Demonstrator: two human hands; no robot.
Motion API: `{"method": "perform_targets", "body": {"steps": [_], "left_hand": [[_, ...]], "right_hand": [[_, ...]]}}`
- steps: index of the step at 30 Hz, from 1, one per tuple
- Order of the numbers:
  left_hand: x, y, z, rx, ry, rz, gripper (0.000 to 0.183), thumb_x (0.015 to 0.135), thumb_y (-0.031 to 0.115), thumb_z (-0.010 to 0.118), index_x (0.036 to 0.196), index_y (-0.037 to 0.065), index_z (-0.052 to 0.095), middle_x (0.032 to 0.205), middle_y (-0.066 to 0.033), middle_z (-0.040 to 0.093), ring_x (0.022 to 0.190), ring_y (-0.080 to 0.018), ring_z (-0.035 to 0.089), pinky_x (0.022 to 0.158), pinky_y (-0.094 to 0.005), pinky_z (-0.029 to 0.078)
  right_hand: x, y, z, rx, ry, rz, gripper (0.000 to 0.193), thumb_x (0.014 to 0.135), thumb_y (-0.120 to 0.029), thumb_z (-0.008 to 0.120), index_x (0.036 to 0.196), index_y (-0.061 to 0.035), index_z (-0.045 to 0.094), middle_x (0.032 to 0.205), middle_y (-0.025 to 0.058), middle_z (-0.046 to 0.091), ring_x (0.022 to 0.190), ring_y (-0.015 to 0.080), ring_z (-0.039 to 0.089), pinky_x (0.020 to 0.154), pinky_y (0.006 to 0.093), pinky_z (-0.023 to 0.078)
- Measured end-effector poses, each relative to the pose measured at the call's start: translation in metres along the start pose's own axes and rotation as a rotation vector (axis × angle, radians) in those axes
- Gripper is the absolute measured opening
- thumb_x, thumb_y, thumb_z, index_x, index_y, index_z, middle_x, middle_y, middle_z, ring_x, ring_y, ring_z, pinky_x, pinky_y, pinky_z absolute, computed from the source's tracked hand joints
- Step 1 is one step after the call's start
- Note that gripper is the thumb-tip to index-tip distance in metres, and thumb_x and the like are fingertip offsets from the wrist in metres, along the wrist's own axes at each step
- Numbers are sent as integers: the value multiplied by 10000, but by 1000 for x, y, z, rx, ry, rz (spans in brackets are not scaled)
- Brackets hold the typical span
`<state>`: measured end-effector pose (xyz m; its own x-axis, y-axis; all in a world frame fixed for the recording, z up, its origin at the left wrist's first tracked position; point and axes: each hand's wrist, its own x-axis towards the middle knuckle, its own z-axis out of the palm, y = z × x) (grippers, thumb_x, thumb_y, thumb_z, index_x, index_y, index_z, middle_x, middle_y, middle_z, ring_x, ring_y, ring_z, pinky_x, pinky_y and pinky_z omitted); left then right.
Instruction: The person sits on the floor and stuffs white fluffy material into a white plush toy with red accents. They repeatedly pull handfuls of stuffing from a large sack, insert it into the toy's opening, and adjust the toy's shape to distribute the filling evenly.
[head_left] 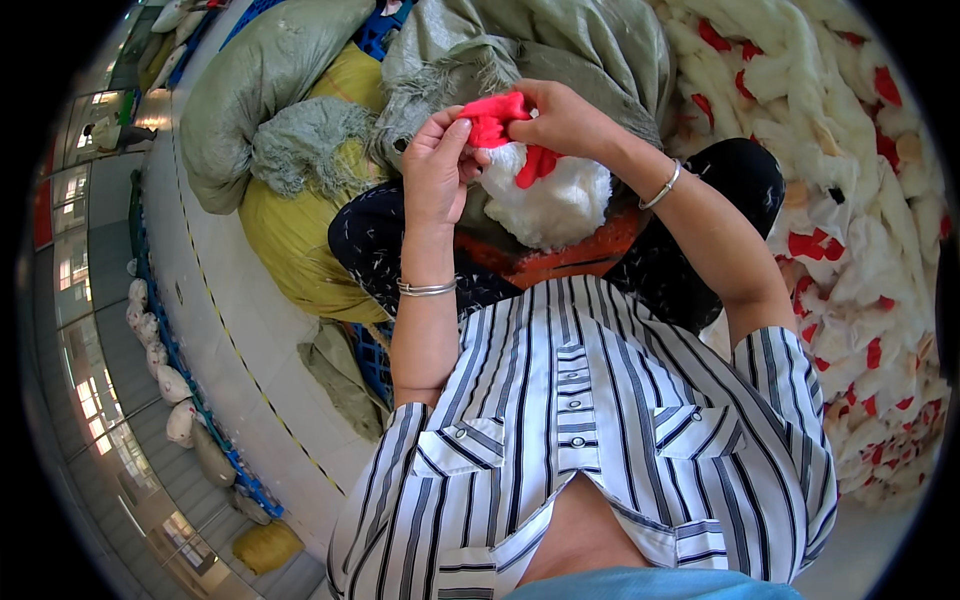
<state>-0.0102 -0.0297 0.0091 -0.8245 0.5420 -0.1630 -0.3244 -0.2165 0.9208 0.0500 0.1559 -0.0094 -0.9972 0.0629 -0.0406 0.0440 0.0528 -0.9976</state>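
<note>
Up in front of me, between my raised knees, I hold a soft plush piece [552, 205] with white fur and bright red fabric at its top. The thumb and fingers of my left hand [436, 165] pinch the left edge of the red fabric. My right hand [568, 122] grips the same red part from the other side, its fingertips partly hidden in the folds. The white fur hangs below both hands, and a red flap lies over it. An orange-red surface [575, 258] shows beneath the fur between my legs.
A large heap of white plush pieces with red parts [860, 270] lies at my right. Grey-green woven sacks [270, 80] and a yellow sack [300, 245] are piled ahead and left. A striped floor line [225, 330] runs at left, with more sacks along a blue edge [205, 415].
</note>
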Motion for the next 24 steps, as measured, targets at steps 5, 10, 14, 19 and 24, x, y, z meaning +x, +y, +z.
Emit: {"method": "perform_targets", "body": {"steps": [5,10,14,19,24], "left_hand": [[3,-3,-5,-25,-45,58,78,973,122,562,1000,59,600,825,-38,664,619,-100,643,549,-224,543],[-2,10,15,152,-53,19,151,928,108,626,1063,39,622,856,-31,668,685,-86,639,593,-219,531],[-5,10,22,560,-73,52,229,902,168,695,1062,19,630,877,18,644,743,-38,583,629,-202,484],[-1,19,8,679,-65,348,114,871,36,681,919,22,579,904,7,588,770,-38,503,690,-197,439],[2,28,17,576,-54,644,211,845,-16,668,799,36,468,841,-14,559,749,-62,506,728,-220,468]], "right_hand": [[-2,-7,-3,48,-53,-189,217,896,-128,620,1074,-4,629,868,45,661,733,100,626,612,263,525],[1,-5,-6,93,-32,-223,185,917,-151,626,1028,-4,644,837,33,654,713,80,606,611,254,519],[-1,-7,-10,68,-39,-216,170,920,-164,630,998,-14,654,813,26,651,684,67,596,592,242,513],[-6,-23,-16,116,-64,-100,209,923,-223,661,890,-18,642,746,-2,619,642,36,540,599,224,473],[-3,-29,-27,-11,60,-114,272,908,-264,697,783,-41,603,702,-40,582,639,13,506,562,216,439]]}}
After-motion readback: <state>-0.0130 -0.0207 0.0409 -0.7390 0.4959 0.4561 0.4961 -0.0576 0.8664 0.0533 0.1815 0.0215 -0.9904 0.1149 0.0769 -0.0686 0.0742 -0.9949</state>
